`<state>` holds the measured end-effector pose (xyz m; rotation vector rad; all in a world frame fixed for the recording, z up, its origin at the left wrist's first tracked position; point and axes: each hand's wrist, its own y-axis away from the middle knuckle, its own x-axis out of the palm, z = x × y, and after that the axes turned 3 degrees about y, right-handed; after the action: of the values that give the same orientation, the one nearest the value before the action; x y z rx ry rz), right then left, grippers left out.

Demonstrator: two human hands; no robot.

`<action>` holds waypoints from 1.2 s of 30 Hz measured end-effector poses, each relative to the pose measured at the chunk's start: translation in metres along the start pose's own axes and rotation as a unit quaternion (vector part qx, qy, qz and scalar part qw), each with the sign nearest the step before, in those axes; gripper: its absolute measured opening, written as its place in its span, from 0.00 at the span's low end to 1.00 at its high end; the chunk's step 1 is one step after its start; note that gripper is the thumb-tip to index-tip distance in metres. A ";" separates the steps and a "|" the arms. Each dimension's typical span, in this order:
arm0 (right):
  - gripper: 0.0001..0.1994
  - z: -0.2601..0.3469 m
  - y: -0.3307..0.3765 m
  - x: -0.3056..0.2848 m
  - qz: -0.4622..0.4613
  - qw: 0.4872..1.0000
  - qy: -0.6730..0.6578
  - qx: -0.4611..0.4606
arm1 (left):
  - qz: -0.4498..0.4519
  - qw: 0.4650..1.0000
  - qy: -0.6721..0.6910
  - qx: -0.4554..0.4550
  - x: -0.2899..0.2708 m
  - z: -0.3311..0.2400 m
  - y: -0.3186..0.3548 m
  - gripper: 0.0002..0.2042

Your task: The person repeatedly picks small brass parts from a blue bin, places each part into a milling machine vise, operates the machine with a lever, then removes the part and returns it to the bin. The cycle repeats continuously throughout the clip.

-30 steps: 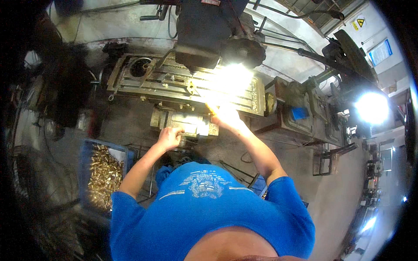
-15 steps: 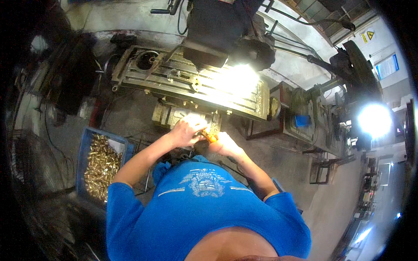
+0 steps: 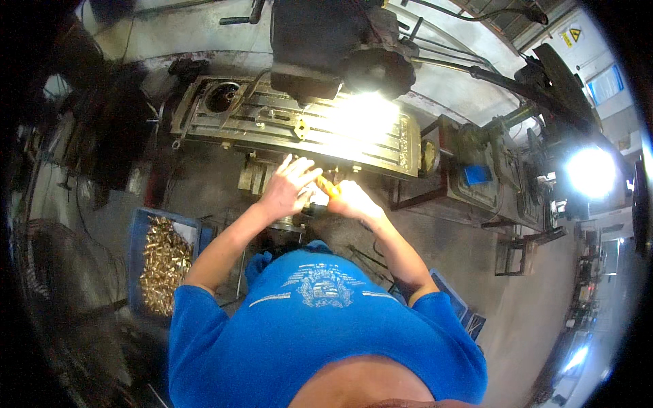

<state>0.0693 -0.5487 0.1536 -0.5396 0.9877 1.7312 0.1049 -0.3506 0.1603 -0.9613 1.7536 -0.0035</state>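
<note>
My left hand (image 3: 287, 191) reaches to the front of the milling machine's table (image 3: 235, 132). Its fingers are stretched out and slightly apart, beside the far end of an orange-handled tool. Closed around that orange-handled tool (image 3: 328, 186) is my right hand (image 3: 355, 203), just to the right of the left one. Only the orange part shows clearly; the tool's kind and its working end are hidden by the fingers and glare. Whether the left fingertips touch the tool or the machine I cannot tell.
Above the table hangs the dark machine head (image 3: 306, 51), with a bright lamp (image 3: 373, 109) under it. At left stands a blue crate (image 3: 138, 262) with many brass-coloured parts (image 3: 163, 265). A bench with a blue item (image 3: 477, 175) is at right; another blue crate (image 3: 445, 294) sits by my right elbow.
Both hands have moved forward, toward the table. My left fingers, earlier curled at the tool, are now stretched out. My right hand keeps its hold on the orange-handled tool.
</note>
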 end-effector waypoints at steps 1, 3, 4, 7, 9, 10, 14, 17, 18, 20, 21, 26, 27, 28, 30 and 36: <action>0.13 0.004 0.015 0.001 0.027 0.999 -0.026 -0.006 | 0.045 0.999 0.023 0.008 0.002 -0.002 0.005 0.23; 0.12 0.000 0.027 0.016 0.073 0.987 -0.111 -0.087 | 0.068 0.995 0.057 0.048 0.013 0.001 0.018 0.23; 0.11 0.001 0.027 0.023 0.114 0.986 -0.097 -0.068 | 0.058 0.992 0.083 0.072 0.018 0.006 0.025 0.22; 0.22 -0.020 0.027 0.045 0.000 0.988 -0.009 -0.154 | 0.085 0.995 0.048 -0.022 0.033 0.024 0.054 0.15; 0.26 -0.019 0.035 0.050 -0.009 0.994 -0.060 -0.090 | 0.143 0.982 -0.036 -0.115 0.045 0.043 0.074 0.09; 0.29 -0.026 0.037 0.053 0.002 0.994 -0.078 -0.072 | 0.180 0.968 -0.061 -0.166 0.050 0.051 0.079 0.07; 0.29 -0.059 0.051 0.076 0.005 0.988 -0.153 -0.025 | 0.275 0.922 -0.134 -0.238 0.087 0.083 0.102 0.05; 0.26 -0.076 0.063 0.088 0.011 0.991 -0.136 -0.001 | 0.297 0.915 -0.112 -0.249 0.110 0.082 0.108 0.05; 0.26 -0.081 0.066 0.089 0.014 0.991 -0.133 0.012 | 0.288 0.916 -0.104 -0.258 0.115 0.081 0.108 0.05; 0.25 -0.075 0.075 0.087 0.026 0.986 -0.148 0.075 | 0.286 0.924 -0.085 -0.241 0.107 0.084 0.108 0.05; 0.25 -0.090 0.074 0.093 0.035 0.988 -0.138 0.065 | 0.285 0.920 -0.076 -0.258 0.108 0.089 0.111 0.06; 0.24 -0.108 0.082 0.088 0.038 0.979 -0.181 0.083 | 0.162 0.924 0.056 -0.342 0.031 0.091 0.127 0.15; 0.24 -0.103 0.084 0.080 0.030 0.979 -0.186 0.074 | 0.072 0.923 0.072 -0.371 0.009 0.094 0.145 0.16; 0.24 -0.101 0.086 0.074 0.020 0.979 -0.193 0.067 | -0.011 0.911 0.068 -0.408 -0.019 0.093 0.161 0.15; 0.23 -0.104 0.089 0.064 0.034 0.950 -0.289 0.115 | -0.136 0.845 0.066 -0.513 -0.064 0.105 0.209 0.13; 0.21 -0.112 0.076 0.054 0.040 0.951 -0.286 0.110 | -0.002 0.712 -0.091 -0.697 -0.093 0.145 0.339 0.15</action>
<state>-0.0324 -0.6209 0.0784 0.1508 0.7694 1.6789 0.0267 -0.0039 0.0249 -1.8909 1.3531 1.5596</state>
